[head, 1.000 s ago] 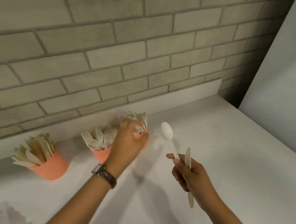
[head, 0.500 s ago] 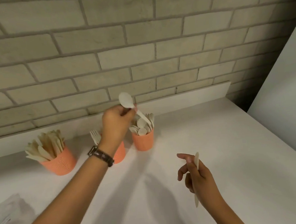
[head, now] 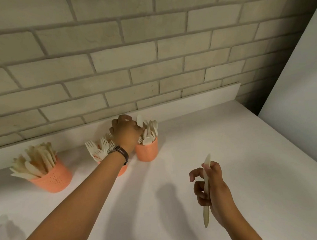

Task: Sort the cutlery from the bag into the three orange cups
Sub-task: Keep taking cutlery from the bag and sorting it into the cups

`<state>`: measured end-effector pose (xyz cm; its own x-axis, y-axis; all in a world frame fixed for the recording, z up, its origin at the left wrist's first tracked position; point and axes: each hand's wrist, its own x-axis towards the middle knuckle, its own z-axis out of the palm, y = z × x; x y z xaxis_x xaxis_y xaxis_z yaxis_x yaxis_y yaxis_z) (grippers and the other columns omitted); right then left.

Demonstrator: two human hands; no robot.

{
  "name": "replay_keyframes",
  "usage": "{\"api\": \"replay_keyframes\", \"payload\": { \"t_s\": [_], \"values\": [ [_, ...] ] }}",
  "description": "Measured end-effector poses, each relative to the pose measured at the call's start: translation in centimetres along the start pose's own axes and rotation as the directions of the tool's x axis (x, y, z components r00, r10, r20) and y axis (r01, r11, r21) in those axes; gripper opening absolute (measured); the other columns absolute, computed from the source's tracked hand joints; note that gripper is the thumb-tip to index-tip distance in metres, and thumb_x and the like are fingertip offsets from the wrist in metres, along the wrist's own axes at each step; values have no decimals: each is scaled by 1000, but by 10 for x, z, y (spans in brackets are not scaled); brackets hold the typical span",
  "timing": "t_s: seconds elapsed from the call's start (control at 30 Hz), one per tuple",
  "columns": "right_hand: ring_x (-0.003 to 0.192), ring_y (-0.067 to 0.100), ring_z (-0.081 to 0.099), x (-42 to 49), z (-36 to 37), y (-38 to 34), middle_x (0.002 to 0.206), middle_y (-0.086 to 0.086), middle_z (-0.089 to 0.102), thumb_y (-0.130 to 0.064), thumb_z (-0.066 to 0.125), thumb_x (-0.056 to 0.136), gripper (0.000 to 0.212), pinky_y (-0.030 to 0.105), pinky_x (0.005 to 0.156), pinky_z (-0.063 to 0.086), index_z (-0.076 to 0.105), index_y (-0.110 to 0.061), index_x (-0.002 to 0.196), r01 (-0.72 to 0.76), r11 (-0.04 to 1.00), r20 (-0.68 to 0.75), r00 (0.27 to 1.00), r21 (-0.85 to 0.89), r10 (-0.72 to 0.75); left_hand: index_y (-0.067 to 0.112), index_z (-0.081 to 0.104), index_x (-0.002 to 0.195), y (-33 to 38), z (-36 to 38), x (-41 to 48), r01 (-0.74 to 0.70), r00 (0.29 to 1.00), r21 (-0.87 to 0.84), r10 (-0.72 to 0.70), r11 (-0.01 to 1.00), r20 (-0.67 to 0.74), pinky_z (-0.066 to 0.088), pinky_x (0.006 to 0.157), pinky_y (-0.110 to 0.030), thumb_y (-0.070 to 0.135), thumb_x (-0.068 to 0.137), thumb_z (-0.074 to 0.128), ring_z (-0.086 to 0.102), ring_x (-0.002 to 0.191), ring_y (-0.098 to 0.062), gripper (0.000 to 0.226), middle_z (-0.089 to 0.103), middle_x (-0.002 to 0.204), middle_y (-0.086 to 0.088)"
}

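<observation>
Three orange cups stand in a row near the wall. The left cup [head: 53, 180] holds several knives, the middle cup [head: 123, 170] holds forks [head: 96, 148] and is mostly hidden by my left arm, the right cup [head: 147, 150] holds spoons. My left hand [head: 126, 132] is at the rim of the right cup, fingers closed on a pale spoon [head: 140, 120] whose bowl sticks up above the others. My right hand [head: 212, 184] hovers over the counter in front, gripping a single pale knife [head: 207, 188] upright.
The white counter [head: 214, 143] ends at a low white upstand under a grey brick wall. A white panel [head: 305, 86] closes off the right side. A crumpled clear bag [head: 1, 229] lies at the left edge.
My left hand took the spoon from my right hand, lifted it over the cups and has lowered it into the right cup. My right hand now holds only the knife.
</observation>
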<state>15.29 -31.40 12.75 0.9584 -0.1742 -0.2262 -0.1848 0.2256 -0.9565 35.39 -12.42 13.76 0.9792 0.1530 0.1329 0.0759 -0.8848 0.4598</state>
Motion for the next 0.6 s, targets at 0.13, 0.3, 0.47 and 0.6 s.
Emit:
{"api": "replay_keyframes", "payload": {
  "t_s": [0.13,0.3,0.47,0.6],
  "values": [
    [53,19,37,0,3,0,89,8,58,-19,35,102,11,23,42,27,38,-12,94,55,998,-1,998,0,-55,15,68,102,-5,9,-6,-6,999,-28,4,1000,-50,31,96,-38,35,78,67,39,120,-32,31,46,133,-3],
    [71,11,56,10,9,-2,81,1,57,-18,65,88,15,30,72,48,57,-10,78,159,963,-4,987,-216,-164,22,42,129,-4,1,-10,88,996,-273,-84,958,26,34,101,-41,31,74,71,39,123,-31,64,44,134,-8],
    [59,9,47,21,27,-15,69,-2,58,-15,65,88,10,16,56,39,64,-13,78,294,892,103,956,-344,-275,18,58,118,-21,-43,-47,-39,998,-456,11,889,-65,41,95,-26,14,78,68,51,115,-22,41,55,123,-5],
    [57,10,52,27,65,-25,67,-4,61,-14,59,92,14,24,57,44,61,-14,78,434,826,266,896,-358,-356,30,65,85,-61,-79,-115,7,1000,-672,-4,740,6,45,72,-8,7,85,60,62,80,-1,23,67,89,12]
  ]
}}
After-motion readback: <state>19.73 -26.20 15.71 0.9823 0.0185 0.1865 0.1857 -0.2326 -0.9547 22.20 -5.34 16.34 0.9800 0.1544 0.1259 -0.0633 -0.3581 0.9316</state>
